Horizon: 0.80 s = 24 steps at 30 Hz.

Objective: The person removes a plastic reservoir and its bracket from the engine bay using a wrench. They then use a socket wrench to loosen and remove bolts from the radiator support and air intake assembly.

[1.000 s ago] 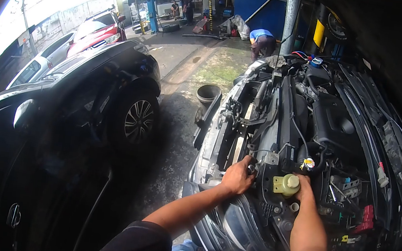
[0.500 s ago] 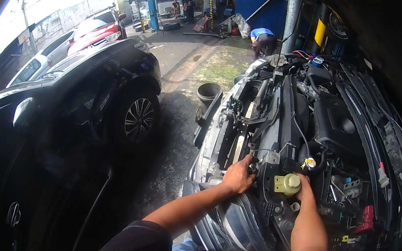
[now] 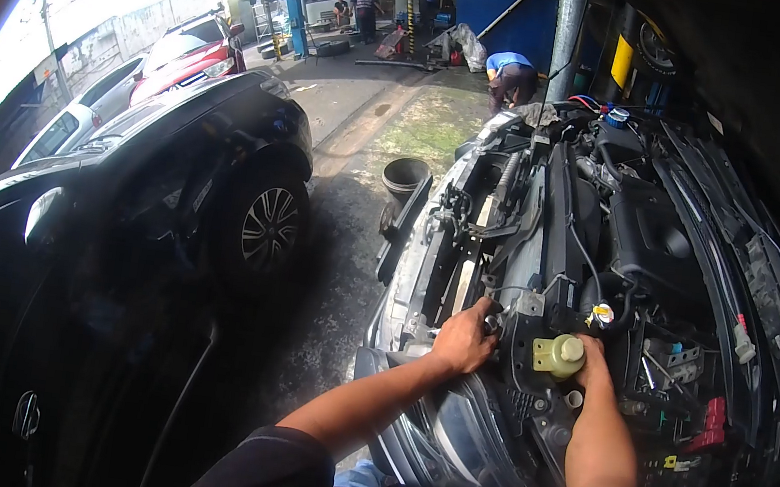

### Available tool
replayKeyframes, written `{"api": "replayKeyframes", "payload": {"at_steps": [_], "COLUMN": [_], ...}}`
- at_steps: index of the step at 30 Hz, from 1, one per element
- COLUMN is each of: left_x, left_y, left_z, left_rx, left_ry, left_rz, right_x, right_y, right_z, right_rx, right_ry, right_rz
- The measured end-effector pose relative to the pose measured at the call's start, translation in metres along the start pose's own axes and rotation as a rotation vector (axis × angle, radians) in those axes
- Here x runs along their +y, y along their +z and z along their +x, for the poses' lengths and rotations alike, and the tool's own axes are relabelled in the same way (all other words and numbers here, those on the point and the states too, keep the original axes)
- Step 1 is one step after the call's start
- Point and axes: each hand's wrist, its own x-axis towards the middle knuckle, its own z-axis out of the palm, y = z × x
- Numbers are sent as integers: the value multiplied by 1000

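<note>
My left hand (image 3: 466, 339) is closed at the front edge of the open engine bay, beside the black front panel (image 3: 522, 345). Its fingers curl round a small dark and shiny piece that I cannot make out. A yellowish plastic fluid reservoir (image 3: 558, 356) with a round cap stands between my two hands. Down along its right side reaches my right hand (image 3: 595, 362); the fingers are hidden behind and below it. Just beyond the right hand is a cap with a yellow label (image 3: 601, 315). The headlight (image 3: 459, 432) lies below my left forearm.
Loose tools (image 3: 652, 373) and a red plastic piece (image 3: 710, 426) lie in the engine bay at right. A black car (image 3: 140, 213) stands close on the left. A bucket (image 3: 405, 177) is on the floor ahead, and a person in blue (image 3: 510, 75) bends over farther back.
Both of my hands stay in nearly the same place. Far back, a person near the lifted vehicle has shifted slightly.
</note>
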Motion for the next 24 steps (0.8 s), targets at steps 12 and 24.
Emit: {"api": "replayKeyframes", "payload": {"at_steps": [12, 24], "left_x": [-3, -2], "left_y": [0, -1], "left_z": [0, -1], "left_rx": [6, 10], "left_ry": [36, 18], "left_rz": [-25, -22], "right_x": [-11, -12], "right_y": [13, 13], "right_z": [-21, -19], "right_rx": [-30, -12], "right_ry": [-13, -46], "right_rz": [50, 17]}}
